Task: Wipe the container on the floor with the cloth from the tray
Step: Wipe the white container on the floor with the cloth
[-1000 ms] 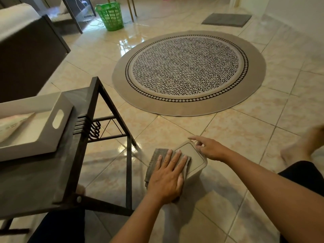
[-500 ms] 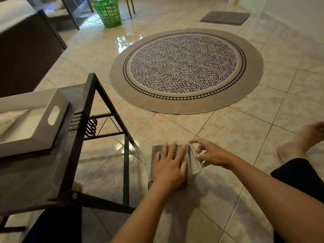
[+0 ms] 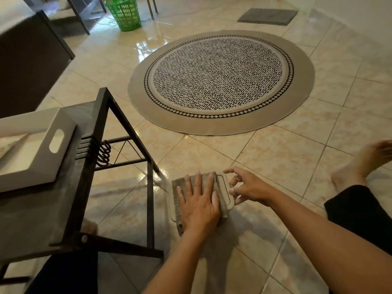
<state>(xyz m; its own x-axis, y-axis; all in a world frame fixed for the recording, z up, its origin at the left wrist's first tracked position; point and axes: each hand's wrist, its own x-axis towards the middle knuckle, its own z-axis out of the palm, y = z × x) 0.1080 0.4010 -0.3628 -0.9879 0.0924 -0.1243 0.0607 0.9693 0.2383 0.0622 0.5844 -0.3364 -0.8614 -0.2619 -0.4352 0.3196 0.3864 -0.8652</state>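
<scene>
A small beige container [image 3: 225,193] with a lid stands on the tiled floor just right of the dark table. A grey cloth [image 3: 180,183] lies over most of its top. My left hand [image 3: 198,203] presses flat on the cloth, fingers spread. My right hand [image 3: 247,186] touches the container's right edge with curled fingers and steadies it. The white tray [image 3: 40,160] sits on the table at the left.
A dark metal-framed table [image 3: 91,170] stands left of the container, its legs close to the cloth. A round patterned rug [image 3: 220,81] lies ahead, with a green basket [image 3: 125,12] and a grey mat [image 3: 268,16] beyond it. My bare foot [image 3: 360,164] rests at the right.
My left hand slid the cloth rightward and further across the lid. The container turned, its long side now pointing away from me. My right hand shifted from the far corner to the right edge.
</scene>
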